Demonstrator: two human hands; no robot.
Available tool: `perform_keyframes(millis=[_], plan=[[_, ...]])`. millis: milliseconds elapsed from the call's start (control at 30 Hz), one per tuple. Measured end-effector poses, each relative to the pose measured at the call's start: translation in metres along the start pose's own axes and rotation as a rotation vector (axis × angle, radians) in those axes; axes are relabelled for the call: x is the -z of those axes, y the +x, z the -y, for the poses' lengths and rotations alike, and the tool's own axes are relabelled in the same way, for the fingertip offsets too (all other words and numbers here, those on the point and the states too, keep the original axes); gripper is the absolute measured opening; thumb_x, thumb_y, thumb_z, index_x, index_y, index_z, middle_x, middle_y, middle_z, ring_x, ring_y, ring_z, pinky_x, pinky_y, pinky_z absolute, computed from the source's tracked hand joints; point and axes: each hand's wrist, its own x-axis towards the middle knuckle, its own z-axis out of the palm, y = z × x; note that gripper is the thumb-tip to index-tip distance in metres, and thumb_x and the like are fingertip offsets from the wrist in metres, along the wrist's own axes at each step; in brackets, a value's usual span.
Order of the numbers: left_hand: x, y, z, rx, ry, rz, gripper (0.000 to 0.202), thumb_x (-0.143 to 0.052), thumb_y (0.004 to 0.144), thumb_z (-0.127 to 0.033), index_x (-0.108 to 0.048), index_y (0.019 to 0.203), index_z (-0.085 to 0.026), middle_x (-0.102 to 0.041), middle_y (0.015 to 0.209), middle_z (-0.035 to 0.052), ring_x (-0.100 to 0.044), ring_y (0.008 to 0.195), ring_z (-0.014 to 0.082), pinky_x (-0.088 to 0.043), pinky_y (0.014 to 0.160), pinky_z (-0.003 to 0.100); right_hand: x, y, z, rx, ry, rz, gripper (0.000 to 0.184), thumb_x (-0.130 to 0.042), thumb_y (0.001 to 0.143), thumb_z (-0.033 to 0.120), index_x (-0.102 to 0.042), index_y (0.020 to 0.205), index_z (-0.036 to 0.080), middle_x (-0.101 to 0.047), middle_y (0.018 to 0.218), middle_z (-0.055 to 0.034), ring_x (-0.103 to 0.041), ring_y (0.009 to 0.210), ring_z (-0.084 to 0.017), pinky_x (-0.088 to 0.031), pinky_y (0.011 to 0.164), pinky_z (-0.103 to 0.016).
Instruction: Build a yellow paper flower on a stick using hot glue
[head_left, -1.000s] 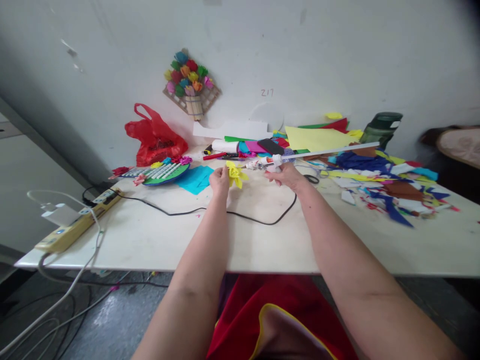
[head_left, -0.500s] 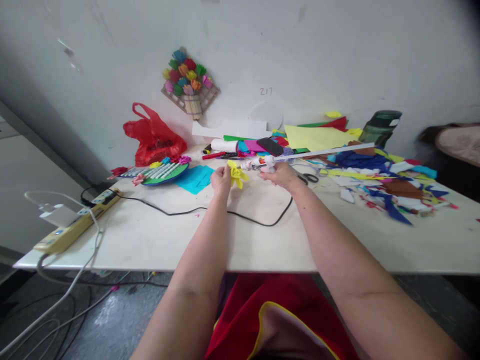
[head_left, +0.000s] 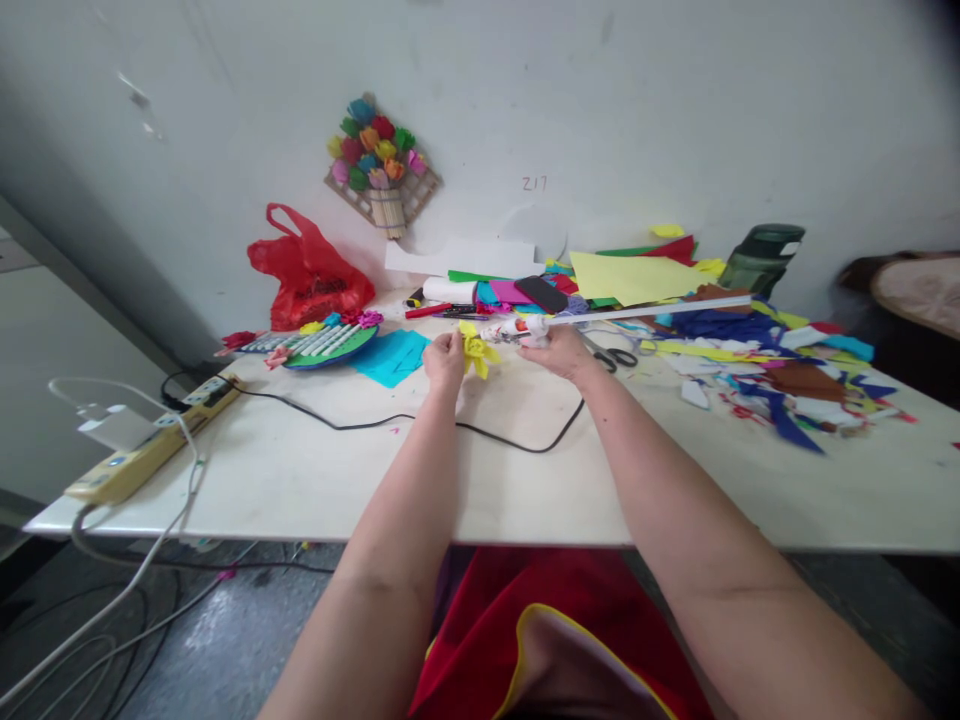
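My left hand (head_left: 444, 361) is closed on a small yellow paper flower (head_left: 475, 349), held just above the white table (head_left: 315, 470). My right hand (head_left: 561, 351) grips a white glue gun (head_left: 517, 327) whose nozzle points left at the flower. A long pale glue stick (head_left: 660, 307) juts from the gun's back toward the right. The gun's black cord (head_left: 517, 440) loops across the table beneath both hands.
Scissors (head_left: 619, 355) lie right of my right hand. Coloured paper scraps (head_left: 757, 360) cover the right side. A red plastic bag (head_left: 307, 272), a green disc with paper rolls (head_left: 330, 343), a cyan sheet (head_left: 394, 355) and a power strip (head_left: 150, 445) sit left. A paper-flower craft (head_left: 381, 160) hangs on the wall.
My right hand with the glue gun has shifted slightly left, bringing the nozzle closer to the yellow flower. My left hand has stayed almost still.
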Motion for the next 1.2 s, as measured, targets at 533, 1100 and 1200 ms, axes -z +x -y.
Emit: perform_keyframes(millis=[533,1100,1200], plan=[[-0.002,0.002,0.003,0.027,0.006,0.005,0.03,-0.049,0.081,-0.04,-0.066,0.072,-0.016,-0.059,0.061,0.0029,-0.053,0.063,0.0159,-0.034,0.054,0.024,0.005,-0.005,0.014,-0.017,-0.142,0.051,0.029,-0.065,0.074,0.036,-0.072,0.095,0.017,-0.075,0.091,-0.0087,-0.068,0.088,-0.024,-0.049,0.075,-0.029],[0.002,-0.003,-0.004,0.02,0.024,0.003,0.032,-0.05,0.084,-0.038,-0.066,0.067,-0.016,-0.055,0.058,0.0016,-0.048,0.058,0.0138,-0.029,0.053,0.025,0.005,-0.005,0.016,0.065,-0.312,0.055,0.037,-0.062,0.078,0.04,-0.07,0.108,0.02,-0.073,0.103,-0.0109,-0.067,0.098,-0.027,-0.048,0.08,-0.032],[0.002,-0.003,-0.005,0.027,0.038,0.002,0.031,-0.051,0.083,-0.037,-0.066,0.067,-0.016,-0.054,0.057,0.001,-0.046,0.057,0.0133,-0.028,0.053,0.026,0.006,-0.005,0.018,0.07,-0.36,0.052,0.038,-0.061,0.078,0.041,-0.07,0.108,0.019,-0.073,0.103,-0.011,-0.067,0.097,-0.027,-0.048,0.079,-0.032]])
